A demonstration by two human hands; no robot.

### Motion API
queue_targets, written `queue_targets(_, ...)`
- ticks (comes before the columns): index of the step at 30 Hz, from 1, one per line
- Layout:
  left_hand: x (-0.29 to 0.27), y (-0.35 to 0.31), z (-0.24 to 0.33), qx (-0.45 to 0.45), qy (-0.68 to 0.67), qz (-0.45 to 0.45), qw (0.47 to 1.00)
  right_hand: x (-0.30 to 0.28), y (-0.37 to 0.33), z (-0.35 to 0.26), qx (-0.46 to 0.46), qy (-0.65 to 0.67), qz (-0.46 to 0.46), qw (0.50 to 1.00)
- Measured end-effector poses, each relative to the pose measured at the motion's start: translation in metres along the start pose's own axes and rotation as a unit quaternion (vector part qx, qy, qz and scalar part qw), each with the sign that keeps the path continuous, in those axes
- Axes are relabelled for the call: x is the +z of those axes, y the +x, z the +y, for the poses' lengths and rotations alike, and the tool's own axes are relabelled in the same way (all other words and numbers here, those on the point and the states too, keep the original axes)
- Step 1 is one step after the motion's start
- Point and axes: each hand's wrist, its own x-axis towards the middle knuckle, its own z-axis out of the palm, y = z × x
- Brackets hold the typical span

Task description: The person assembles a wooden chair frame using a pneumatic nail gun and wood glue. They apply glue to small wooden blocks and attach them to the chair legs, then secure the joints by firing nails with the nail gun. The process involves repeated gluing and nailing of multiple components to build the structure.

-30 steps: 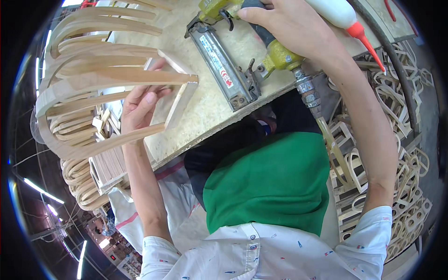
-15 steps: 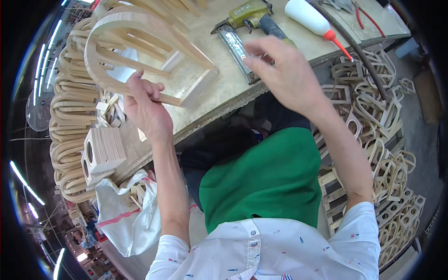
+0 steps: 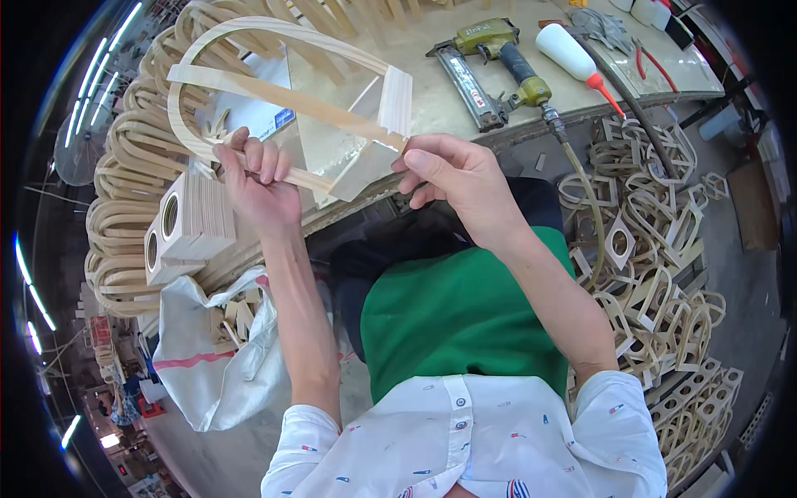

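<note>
An arched wooden frame [image 3: 274, 28] is held up over the workbench, tilted. It has a bent U-shaped rim, a flat strip running lengthwise, and short flat pieces across its straight end. My left hand [image 3: 267, 178] is closed around the near side of the rim. At the straight end, the thumb and fingers of my right hand [image 3: 465, 178] pinch the frame's near right corner; the fingertips are partly hidden. Beyond my right hand, a green nail gun [image 3: 490, 35] with a silver magazine lies on the bench, its air hose [image 3: 588, 187] hanging over the edge.
On the workbench [image 3: 548, 104] lie a white squeeze bottle [image 3: 568, 51] with a red nozzle, red-handled pliers [image 3: 652, 62] and grey gloves [image 3: 604, 29]. Bent wooden arches [image 3: 124, 216] line the left, beside stacked blocks with round holes [image 3: 195, 220] and a white sack [image 3: 199, 349]. Wooden frames [image 3: 656, 274] pile up at right.
My right hand has come away from beside the nail gun, moving left and down to the frame's corner. The frame has turned in my left hand, its straight end now facing right.
</note>
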Motion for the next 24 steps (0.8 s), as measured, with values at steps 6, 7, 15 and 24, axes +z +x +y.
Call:
queue_targets(6, -0.001, -0.009, 0.006, 0.009, 0.001, -0.001, 1.0, 0.009, 0.001, 0.009, 0.001, 0.013, 0.018, 1.0)
queue_targets(7, 0.0, -0.009, 0.005, 0.01, 0.007, -0.001, 1.0, 0.009, 0.001, 0.01, 0.004, 0.015, 0.023, 1.0)
queue_targets(15, 0.025, -0.017, -0.003, 0.073, 0.117, 0.015, 0.99, 0.005, -0.005, 0.015, -0.038, -0.128, 0.072, 0.988)
queue_targets(24, 0.103, -0.025, -0.076, 0.107, 0.391, -0.004, 0.914, 0.011, 0.022, 0.005, -0.288, -0.49, 0.046, 0.822)
